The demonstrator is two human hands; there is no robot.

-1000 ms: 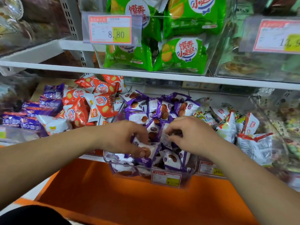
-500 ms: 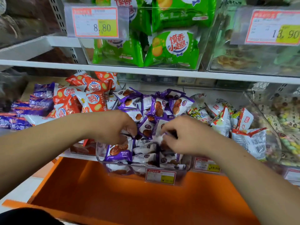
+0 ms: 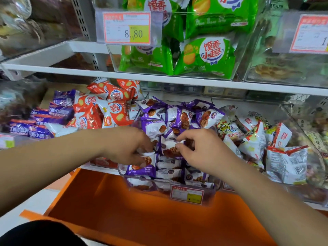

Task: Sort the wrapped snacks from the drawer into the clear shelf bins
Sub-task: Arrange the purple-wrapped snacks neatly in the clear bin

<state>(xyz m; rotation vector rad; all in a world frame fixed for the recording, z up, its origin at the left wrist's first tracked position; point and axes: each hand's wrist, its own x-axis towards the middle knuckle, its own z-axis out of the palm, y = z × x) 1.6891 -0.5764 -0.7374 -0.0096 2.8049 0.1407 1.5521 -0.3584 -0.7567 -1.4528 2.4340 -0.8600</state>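
Note:
A clear shelf bin (image 3: 168, 188) in the middle of the lower shelf is heaped with purple-and-white wrapped snacks (image 3: 184, 118). My left hand (image 3: 127, 144) reaches into its front left part, fingers curled on a purple snack packet (image 3: 142, 167) at the top of the pile. My right hand (image 3: 204, 150) is beside it and pinches the white edge of another purple snack (image 3: 170, 148) in the pile's middle. Below the bin lies the open orange drawer (image 3: 142, 215); no snacks show in the part I see.
Orange-and-white snack packets (image 3: 106, 107) and purple bars (image 3: 44, 119) fill bins to the left. White and red packets (image 3: 266, 139) fill the clear bin at right. Above, a white shelf (image 3: 177, 80) carries a bin of green bags (image 3: 204, 50) with a price tag (image 3: 126, 28).
Both hands shifted slightly among the purple snacks; the left now holds a packet at the bin's front left, and the right pinches one in the middle. The view also moved a little.

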